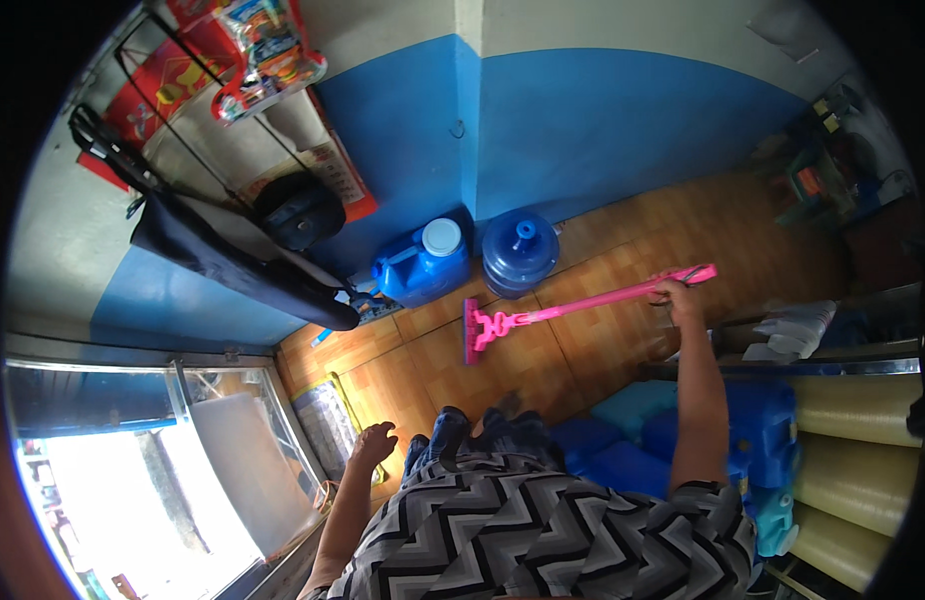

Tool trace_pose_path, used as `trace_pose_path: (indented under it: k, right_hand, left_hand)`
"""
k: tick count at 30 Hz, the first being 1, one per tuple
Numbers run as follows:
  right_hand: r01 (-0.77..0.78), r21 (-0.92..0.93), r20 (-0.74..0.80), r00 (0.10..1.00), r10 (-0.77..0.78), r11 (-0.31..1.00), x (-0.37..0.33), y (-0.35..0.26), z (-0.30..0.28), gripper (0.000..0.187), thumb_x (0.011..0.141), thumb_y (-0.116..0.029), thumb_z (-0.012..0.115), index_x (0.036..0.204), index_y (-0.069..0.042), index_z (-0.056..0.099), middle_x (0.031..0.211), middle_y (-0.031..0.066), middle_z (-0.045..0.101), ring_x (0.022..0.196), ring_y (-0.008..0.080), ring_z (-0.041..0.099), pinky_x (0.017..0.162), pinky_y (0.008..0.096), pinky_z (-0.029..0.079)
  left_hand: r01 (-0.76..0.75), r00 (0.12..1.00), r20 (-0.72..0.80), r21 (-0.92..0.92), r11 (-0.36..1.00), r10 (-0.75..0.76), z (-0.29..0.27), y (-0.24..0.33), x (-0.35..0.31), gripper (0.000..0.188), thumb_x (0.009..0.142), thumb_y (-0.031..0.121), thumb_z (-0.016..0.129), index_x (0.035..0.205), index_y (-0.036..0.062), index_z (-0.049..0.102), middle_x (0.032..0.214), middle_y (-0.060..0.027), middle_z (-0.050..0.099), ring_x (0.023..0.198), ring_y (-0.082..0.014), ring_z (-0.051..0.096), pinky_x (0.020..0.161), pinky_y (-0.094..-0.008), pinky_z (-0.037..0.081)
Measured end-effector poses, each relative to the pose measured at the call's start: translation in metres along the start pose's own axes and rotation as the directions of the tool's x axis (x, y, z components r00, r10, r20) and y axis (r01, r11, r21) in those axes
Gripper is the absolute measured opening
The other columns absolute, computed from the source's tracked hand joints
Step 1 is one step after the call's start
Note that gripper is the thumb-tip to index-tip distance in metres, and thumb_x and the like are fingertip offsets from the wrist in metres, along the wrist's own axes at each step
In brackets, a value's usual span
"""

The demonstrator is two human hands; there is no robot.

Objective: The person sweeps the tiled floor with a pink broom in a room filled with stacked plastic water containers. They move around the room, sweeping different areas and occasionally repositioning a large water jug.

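Observation:
My right hand (676, 296) grips the upper end of a pink mop (583, 302). Its long handle slants down to the flat pink head (472, 332), which rests on the orange wood-pattern floor (603, 350) in front of me. My left hand (374, 441) hangs at my side with loosely curled fingers and holds nothing. It is near the edge of a glass counter (233, 430). My zigzag-patterned shirt fills the lower middle of the view.
A blue jerrycan with a white cap (423, 268) and a round blue water bottle (520, 252) stand against the blue wall (603, 130). Blue containers (743, 440) and yellowish rolls (853, 470) sit at the right. Dark bags (233, 255) hang at the left.

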State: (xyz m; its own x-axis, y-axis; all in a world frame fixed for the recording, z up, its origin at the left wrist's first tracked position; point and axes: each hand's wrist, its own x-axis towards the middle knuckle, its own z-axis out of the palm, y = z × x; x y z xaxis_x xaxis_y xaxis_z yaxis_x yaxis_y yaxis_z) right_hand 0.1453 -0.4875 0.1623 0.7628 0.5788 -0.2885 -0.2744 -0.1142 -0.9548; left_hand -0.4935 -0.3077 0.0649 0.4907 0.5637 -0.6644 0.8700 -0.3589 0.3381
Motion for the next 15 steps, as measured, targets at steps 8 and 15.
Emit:
trace_pose_path:
  k: [8, 15]
  right_hand:
    - [0.088, -0.214, -0.014, 0.996, -0.094, 0.973, 0.024, -0.078, -0.068, 0.021, 0.062, 0.011, 0.054, 0.078, -0.002, 0.052, 0.083, 0.0154, 0.061, 0.076, 0.0244, 0.063, 0.049, 0.0295, 0.052]
    - [0.266, -0.269, -0.059, 0.955, -0.291, 0.926, 0.026, -0.099, -0.054, 0.017, 0.065, -0.001, 0.064, 0.078, -0.006, 0.053, 0.076, 0.0099, 0.063, 0.078, 0.0191, 0.064, 0.06, 0.0309, 0.05]
  left_hand:
    - [-0.12, 0.992, -0.038, 0.068, 0.99, 0.123, -0.005, 0.042, 0.035, 0.034, 0.079, 0.027, 0.06, 0.109, 0.0104, 0.06, 0.097, -0.0181, 0.064, 0.092, -0.0344, 0.06, 0.082, -0.0428, 0.048]
    - [-0.265, 0.963, 0.049, 0.03, 0.964, 0.264, -0.035, 0.091, 0.094, 0.037, 0.08, 0.028, 0.062, 0.113, 0.0097, 0.059, 0.106, -0.0151, 0.063, 0.095, -0.0307, 0.061, 0.083, -0.0385, 0.048]
